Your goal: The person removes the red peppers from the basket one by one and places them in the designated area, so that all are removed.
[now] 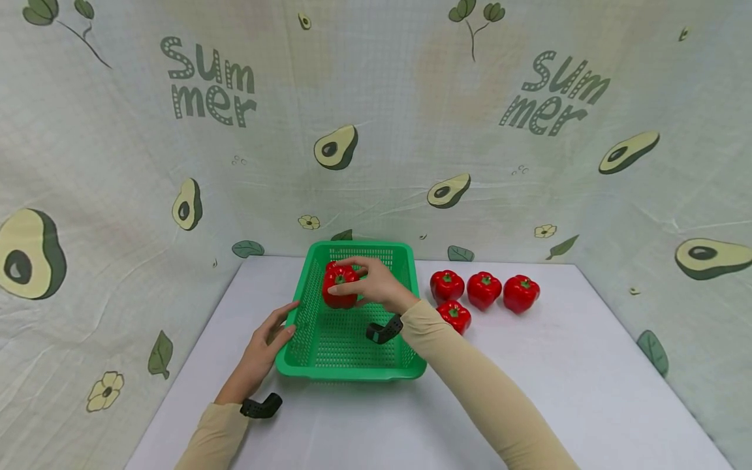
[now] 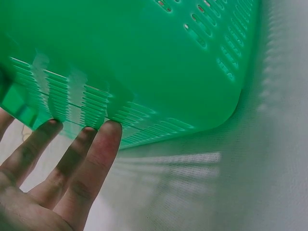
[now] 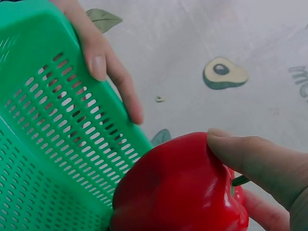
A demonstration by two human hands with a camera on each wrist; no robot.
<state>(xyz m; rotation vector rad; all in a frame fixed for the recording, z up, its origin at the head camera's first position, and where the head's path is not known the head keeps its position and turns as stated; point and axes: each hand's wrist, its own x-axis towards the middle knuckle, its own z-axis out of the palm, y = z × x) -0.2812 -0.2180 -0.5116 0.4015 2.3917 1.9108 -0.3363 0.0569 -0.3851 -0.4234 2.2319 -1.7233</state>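
Note:
In the head view, my right hand (image 1: pixel 378 285) grips a red bell pepper (image 1: pixel 335 297) over the far left part of a green plastic basket (image 1: pixel 351 375). The right wrist view shows the thumb pressed to the top of this bell pepper (image 3: pixel 173 187), beside its green stem. A bit of another red pepper (image 1: pixel 331 265) shows behind it in the basket. My left hand (image 1: pixel 261 352) rests against the basket's left side, thumb and forefinger at the rim. Seen from the left wrist, its fairly straight fingers (image 2: pixel 98 156) touch the slotted outer wall (image 2: pixel 159 96).
Several red bell peppers (image 1: pixel 484 290) stand on the white table (image 1: pixel 558 365) right of the basket, one partly behind my right sleeve (image 1: pixel 482 385). A cloth backdrop (image 1: pixel 388 104) printed with avocados and leaves surrounds the table at the back and sides.

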